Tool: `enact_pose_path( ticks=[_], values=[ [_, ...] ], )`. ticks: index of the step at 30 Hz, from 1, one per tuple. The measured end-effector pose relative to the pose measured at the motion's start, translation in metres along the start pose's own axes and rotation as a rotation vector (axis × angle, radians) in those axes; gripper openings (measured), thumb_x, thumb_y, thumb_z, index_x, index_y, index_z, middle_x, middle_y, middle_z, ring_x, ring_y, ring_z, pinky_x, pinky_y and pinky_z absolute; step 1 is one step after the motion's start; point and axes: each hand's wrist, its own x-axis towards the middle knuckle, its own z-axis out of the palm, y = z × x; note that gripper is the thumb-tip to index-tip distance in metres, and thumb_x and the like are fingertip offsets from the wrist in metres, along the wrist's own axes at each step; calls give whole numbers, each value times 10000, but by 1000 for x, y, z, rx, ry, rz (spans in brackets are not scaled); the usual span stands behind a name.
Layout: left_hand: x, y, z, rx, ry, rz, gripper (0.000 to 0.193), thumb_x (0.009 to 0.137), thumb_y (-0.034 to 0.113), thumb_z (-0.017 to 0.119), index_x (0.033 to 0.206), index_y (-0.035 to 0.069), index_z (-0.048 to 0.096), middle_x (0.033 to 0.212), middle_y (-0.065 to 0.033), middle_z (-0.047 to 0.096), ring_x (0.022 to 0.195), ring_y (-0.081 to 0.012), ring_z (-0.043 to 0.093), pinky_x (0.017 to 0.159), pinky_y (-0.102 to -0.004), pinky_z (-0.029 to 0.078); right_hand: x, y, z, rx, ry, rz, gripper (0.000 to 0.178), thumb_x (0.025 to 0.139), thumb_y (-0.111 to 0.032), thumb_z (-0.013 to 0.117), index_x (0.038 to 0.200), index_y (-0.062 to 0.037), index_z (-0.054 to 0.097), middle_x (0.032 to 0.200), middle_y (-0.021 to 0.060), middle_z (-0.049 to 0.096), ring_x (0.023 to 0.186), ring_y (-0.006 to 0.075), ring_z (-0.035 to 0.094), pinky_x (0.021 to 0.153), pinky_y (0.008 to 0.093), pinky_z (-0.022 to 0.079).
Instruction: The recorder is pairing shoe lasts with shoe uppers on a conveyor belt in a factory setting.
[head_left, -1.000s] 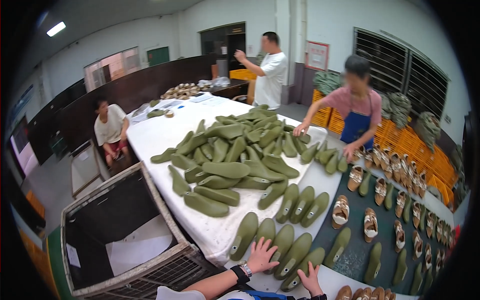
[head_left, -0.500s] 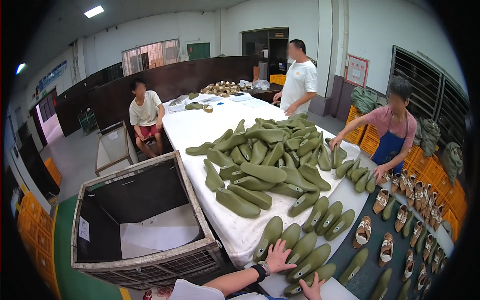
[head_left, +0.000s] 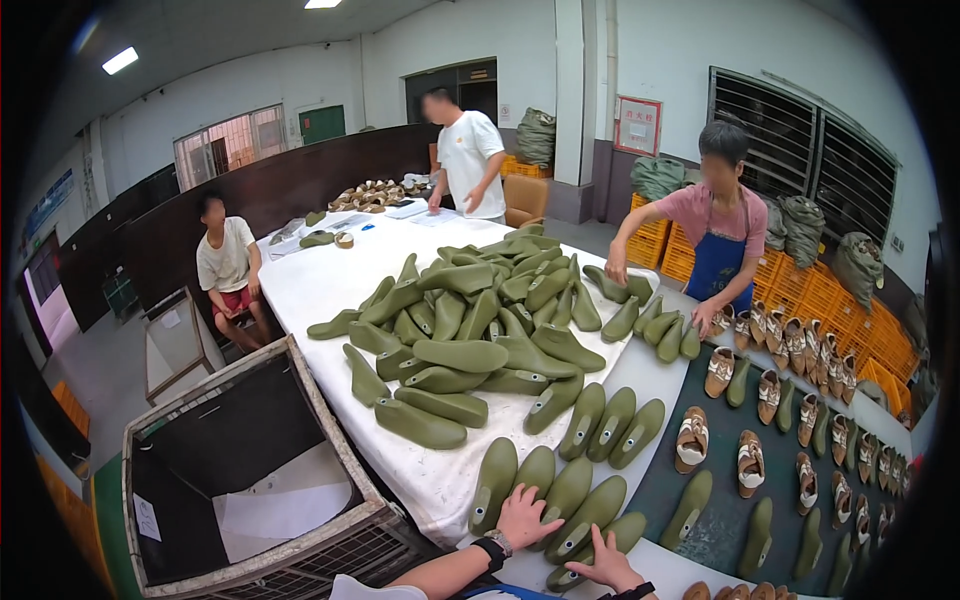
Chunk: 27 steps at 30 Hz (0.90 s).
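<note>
Both my hands rest on a row of green shoe lasts at the table's near edge. My left hand (head_left: 527,518) lies with spread fingers over the lower ends of a last (head_left: 537,468) and its neighbour (head_left: 570,492). Just to its right, my right hand (head_left: 606,562) has its thumb and fingers apart against the outermost last (head_left: 622,535). Neither hand is closed round one. Three more lasts (head_left: 614,425) lie side by side just beyond. A large heap of green lasts (head_left: 500,310) covers the middle of the white-covered table (head_left: 315,370).
A wood-framed black bin (head_left: 190,440) stands at the left. To the right, a dark green surface (head_left: 712,520) carries shoes (head_left: 752,462) and single lasts in rows. A co-worker in a blue apron (head_left: 725,268) handles lasts across the table; two other people are further back.
The view has turned right, so the scene has shifted left. My hands stay on the row of lasts. The standing person in white has turned; the apron-wearer's hand has lifted slightly off the lasts.
</note>
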Motion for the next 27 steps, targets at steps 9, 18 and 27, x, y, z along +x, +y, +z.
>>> enact_pose_path(
  ticks=[9, 18, 27],
  values=[
    [0, 0, 1, 23, 30, 0, 537, 726, 553, 627, 946, 66, 675, 1196, -155, 509, 1193, -372, 405, 948, -464, 395, 22, 12, -3, 53, -43, -198, 1205, 614, -649, 700, 1426, -16, 73, 1374, 255, 323, 1239, 375, 401, 1010, 392, 361],
    [5, -2, 6, 22, 82, 19, 517, 706, 531, 657, 917, 59, 677, 1169, -153, 522, 1166, -373, 428, 926, -452, 419, 33, 23, 0, 93, 19, -257, 1127, 619, -585, 739, 1410, -18, 171, 1308, 244, 422, 1205, 358, 448, 990, 391, 380],
    [6, -1, 7, 11, 43, 24, 512, 726, 529, 631, 904, 52, 676, 1186, -159, 518, 1189, -377, 401, 950, -462, 391, 28, 20, -2, 42, 48, -253, 1078, 627, -565, 736, 1418, -78, 188, 1305, 197, 434, 1164, 340, 486, 939, 389, 424]
  ],
)
